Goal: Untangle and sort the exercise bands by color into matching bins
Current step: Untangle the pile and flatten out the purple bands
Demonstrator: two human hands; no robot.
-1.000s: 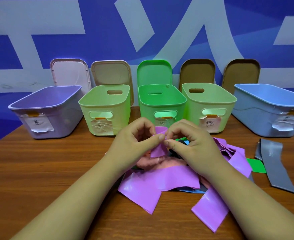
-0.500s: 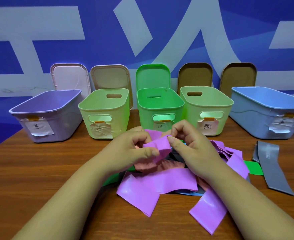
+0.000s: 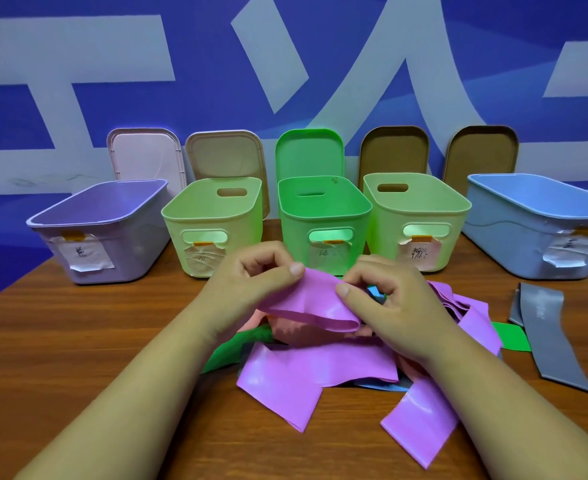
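Currently: table (image 3: 78,341) holds purple bin (image 3: 140,244) far left, well apart from band pile (image 3: 317,367) at centre. Purple band (image 3: 306,299) raised just above pile, over pink band (image 3: 296,332) and green band (image 3: 237,344). Left hand (image 3: 251,285) and right hand (image 3: 389,299) each pinch its top fold. Risk: hard pull drags whole tangle; slick band slips from pinch.
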